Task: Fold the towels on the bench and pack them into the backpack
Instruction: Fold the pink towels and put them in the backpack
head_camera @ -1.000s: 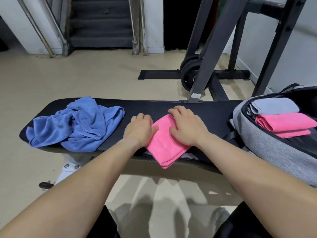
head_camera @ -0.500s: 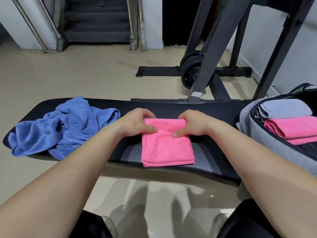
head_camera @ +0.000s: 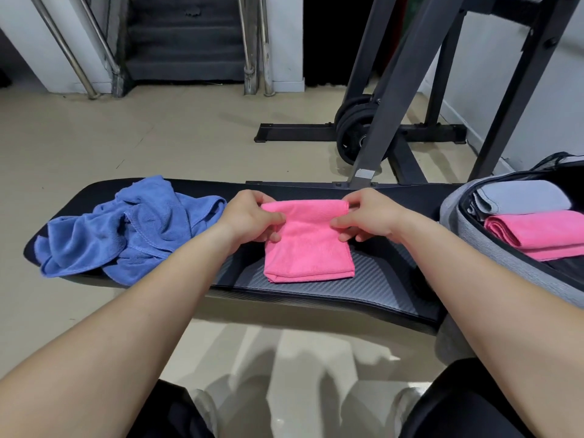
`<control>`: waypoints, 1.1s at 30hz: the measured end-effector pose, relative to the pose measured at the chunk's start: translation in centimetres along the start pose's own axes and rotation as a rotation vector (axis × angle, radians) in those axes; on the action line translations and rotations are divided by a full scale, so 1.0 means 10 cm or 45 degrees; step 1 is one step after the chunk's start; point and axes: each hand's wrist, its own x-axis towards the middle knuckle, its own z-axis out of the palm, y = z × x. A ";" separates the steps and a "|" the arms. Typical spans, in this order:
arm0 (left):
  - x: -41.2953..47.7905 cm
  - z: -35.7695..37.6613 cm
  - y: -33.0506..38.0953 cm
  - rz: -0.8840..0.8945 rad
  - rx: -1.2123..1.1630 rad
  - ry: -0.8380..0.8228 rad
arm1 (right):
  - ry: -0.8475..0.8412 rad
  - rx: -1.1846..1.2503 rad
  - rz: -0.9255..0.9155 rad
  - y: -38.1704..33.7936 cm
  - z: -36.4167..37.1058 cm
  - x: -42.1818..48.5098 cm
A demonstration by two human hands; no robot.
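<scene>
Now, the folded pink towel (head_camera: 308,245) is lying in the middle of the black bench (head_camera: 363,284), its near edge sitting close to the bench's near rim, and both hands are gripping its far end. The left hand (head_camera: 249,219) is pinching the far left corner, thumb on top, and the right hand (head_camera: 368,216) is pinching the far right corner the same way. The fingers are curling under the cloth, so most fingertips are hidden. Between the hands the far edge is sitting up in a rounded fold, and I cannot tell how many layers are in it.

Left of that, a blue towel (head_camera: 126,229) is lying crumpled on the bench, part of it drooping over the near rim. On the right, the grey backpack (head_camera: 474,248) is lying open at the bench's end, its right side cut off by the frame. Inside, a grey towel (head_camera: 524,197) is lying folded at the far side. A second pink towel (head_camera: 537,232) is lying folded just in front of it, its right end also cut off.

Beyond the bench, a dark rack (head_camera: 395,90) is standing on the floor, with weight plates (head_camera: 349,128) half hidden behind an upright. Far left, stairs (head_camera: 186,36) are running out of the top of the frame.
</scene>
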 end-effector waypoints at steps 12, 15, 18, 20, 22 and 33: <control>-0.23 -0.14 -0.14 0.219 0.100 -0.066 | 0.049 -0.075 -0.151 0.06 0.03 -0.18; -0.27 -0.15 -0.19 0.429 0.432 0.010 | 0.131 -0.255 -0.226 0.11 0.04 -0.24; -0.33 -0.15 -0.26 0.501 0.527 -0.048 | 0.168 -0.479 -0.306 0.13 0.06 -0.33; -0.35 -0.15 -0.32 0.518 0.545 -0.075 | 0.123 -0.521 -0.313 0.16 0.09 -0.38; -0.33 -0.15 -0.39 0.574 0.601 -0.064 | 0.088 -0.527 -0.294 0.17 0.12 -0.44; -0.42 -0.13 -0.32 0.585 1.001 -0.064 | 0.437 -0.955 -0.276 0.03 0.54 -0.45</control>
